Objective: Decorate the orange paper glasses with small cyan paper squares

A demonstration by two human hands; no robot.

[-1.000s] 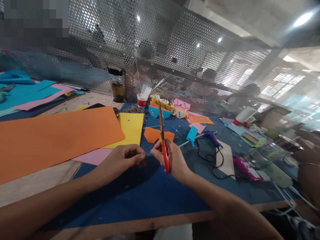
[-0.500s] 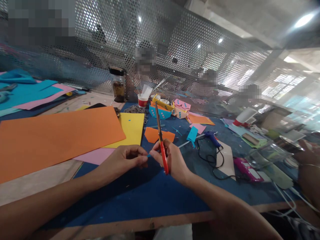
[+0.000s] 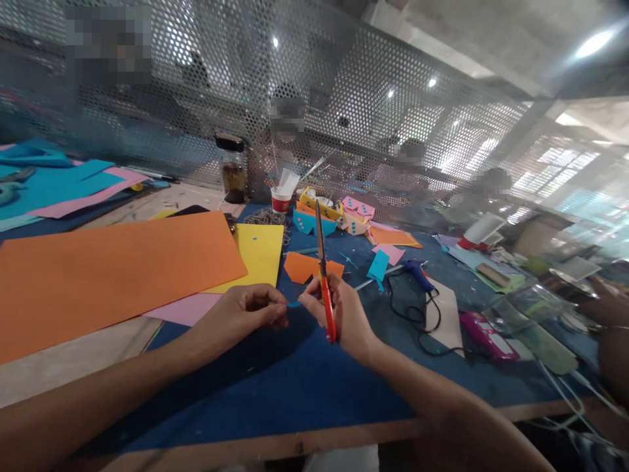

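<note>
Between my hands runs a thin strip of blue paper (image 3: pixel 293 304). My left hand (image 3: pixel 253 308) pinches its left end. My right hand (image 3: pixel 339 311) has thumb and finger at the strip's other end and also holds red-handled scissors (image 3: pixel 326 295), their blades pointing up and away from me. Just behind my hands lies a cut piece of orange paper (image 3: pixel 299 265). A small blue paper piece (image 3: pixel 378 265) is to the right of it. Farther back stand small folded paper shapes with blue dots, among them a blue one (image 3: pixel 314 223).
Large orange (image 3: pixel 118 275) and yellow (image 3: pixel 263 252) sheets cover the left side. A blue glue gun (image 3: pixel 417 274) with a looped cord lies right, near a magenta device (image 3: pixel 488 335). A jar (image 3: pixel 232 170) and paper cup (image 3: pixel 281 198) stand before the perforated metal screen. Another person's hand (image 3: pixel 607 301) is far right.
My hands have drawn slightly apart, so more of the blue strip shows between them. The scissors have shifted a little to the right with my right hand.
</note>
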